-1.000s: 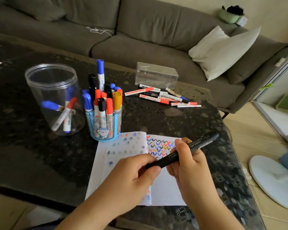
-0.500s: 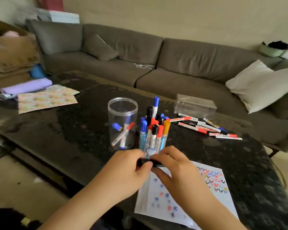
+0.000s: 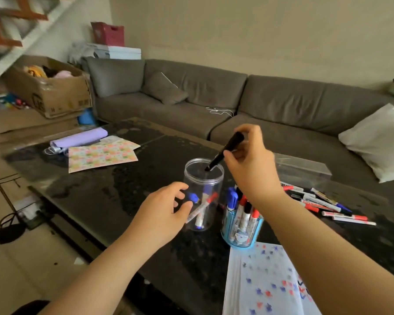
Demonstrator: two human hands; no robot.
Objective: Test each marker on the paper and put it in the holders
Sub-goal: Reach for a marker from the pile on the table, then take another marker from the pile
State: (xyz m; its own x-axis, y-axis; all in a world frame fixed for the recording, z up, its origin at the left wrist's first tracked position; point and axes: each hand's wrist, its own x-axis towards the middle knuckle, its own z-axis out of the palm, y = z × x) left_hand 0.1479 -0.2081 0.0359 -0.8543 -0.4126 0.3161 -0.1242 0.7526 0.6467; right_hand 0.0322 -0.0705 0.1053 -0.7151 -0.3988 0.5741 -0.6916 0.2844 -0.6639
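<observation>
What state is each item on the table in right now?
Black marker: capped, tilted, lower end in the jar mouth, held by right hand.
Clear plastic jar: upright, lidless, a few markers inside.
Blue pen cup: upright, packed.
Left hand: open beside the jar.
White paper: flat, marked.

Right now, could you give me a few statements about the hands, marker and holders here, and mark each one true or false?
1. The right hand holds a black marker over the clear jar. True.
2. The clear jar holds no markers. False: a few lie inside.
3. The left hand grips a marker. False: it holds nothing, its fingers by the jar.
4. The blue holder stands right of the jar. True.
5. Loose markers lie on the table. True.
</observation>
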